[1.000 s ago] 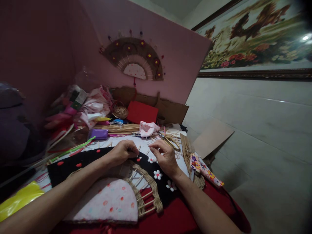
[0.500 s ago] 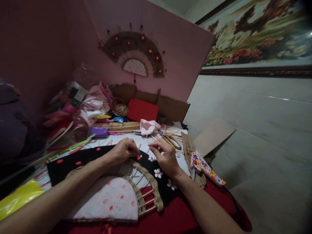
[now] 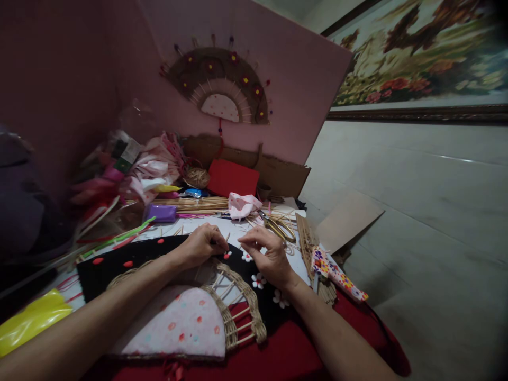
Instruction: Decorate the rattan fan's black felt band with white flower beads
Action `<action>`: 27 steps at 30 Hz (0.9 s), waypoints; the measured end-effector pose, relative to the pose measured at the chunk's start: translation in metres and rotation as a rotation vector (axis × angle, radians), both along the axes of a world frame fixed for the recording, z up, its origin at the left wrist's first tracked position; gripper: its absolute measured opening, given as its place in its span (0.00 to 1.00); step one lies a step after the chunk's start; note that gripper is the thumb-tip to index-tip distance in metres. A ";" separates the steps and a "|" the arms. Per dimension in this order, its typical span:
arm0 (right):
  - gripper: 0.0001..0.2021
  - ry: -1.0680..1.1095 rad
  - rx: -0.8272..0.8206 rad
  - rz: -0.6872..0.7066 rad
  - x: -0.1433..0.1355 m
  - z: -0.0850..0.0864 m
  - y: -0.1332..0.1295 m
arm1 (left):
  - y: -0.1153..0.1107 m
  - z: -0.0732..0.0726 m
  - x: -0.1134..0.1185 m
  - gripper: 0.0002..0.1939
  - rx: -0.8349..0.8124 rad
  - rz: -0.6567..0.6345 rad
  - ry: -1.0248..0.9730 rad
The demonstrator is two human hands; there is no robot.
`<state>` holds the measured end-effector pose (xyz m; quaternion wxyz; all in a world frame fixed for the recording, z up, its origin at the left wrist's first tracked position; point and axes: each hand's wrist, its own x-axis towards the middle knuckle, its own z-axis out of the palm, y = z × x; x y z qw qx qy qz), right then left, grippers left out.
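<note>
A handmade fan with a black band (image 3: pixel 95 280) lies before me, its lower half-round covered in white dotted cloth (image 3: pixel 186 325) and edged with woven cord (image 3: pixel 257 312). My left hand (image 3: pixel 203 246) rests over the black band, fingers drawn together beside a red dot with white petals (image 3: pixel 227 255). Whatever its fingertips pinch is hidden. Above the band to the right, my right hand (image 3: pixel 266 255) has thumb and forefinger close together; anything between them is too small to name. White flowers with red centres (image 3: pixel 259 281) sit on the band beneath it, and red dots (image 3: pixel 127 264) lie to the left.
Gold-handled scissors (image 3: pixel 280 228) lie behind my right hand. A glue gun with a flowered cover (image 3: pixel 339 274) is at the right. Thin sticks (image 3: pixel 198 203), a purple packet (image 3: pixel 162 214) and a red box (image 3: pixel 233 177) stand at the back. Yellow plastic (image 3: pixel 34 320) lies front left.
My right hand's fingertips have shifted slightly left, towards my left hand. The left hand stays by the same partly petalled flower. The view has moved very slightly.
</note>
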<state>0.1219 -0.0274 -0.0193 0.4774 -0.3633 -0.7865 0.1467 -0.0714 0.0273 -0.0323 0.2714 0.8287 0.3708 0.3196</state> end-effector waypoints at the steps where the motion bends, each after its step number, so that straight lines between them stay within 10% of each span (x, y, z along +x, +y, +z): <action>1: 0.09 -0.040 -0.014 0.046 0.000 0.000 -0.001 | 0.000 0.000 0.000 0.04 0.002 0.006 0.010; 27: 0.14 -0.692 0.143 0.007 -0.005 -0.008 -0.006 | -0.005 0.000 -0.002 0.05 0.058 0.097 0.061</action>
